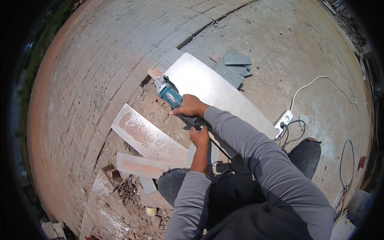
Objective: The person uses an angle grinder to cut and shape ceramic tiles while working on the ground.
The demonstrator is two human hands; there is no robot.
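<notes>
A teal and grey angle grinder [169,95] lies along the left edge of a long pale grey tile [208,86] set on the ground. My right hand [190,106] is closed over the grinder's body, just behind its head. Closer to me, my left hand [199,136] grips the dark rear handle of the same tool. The grinder's disc end [161,84] sits near the tile's far left corner. Both sleeves are grey.
Two cut tile strips [144,136] [148,166] lie left of my knees on dirt. Stacked dark tile offcuts [234,66] sit beyond the big tile. A white power strip [283,121] with cables lies to the right. Brick paving [88,72] spreads left.
</notes>
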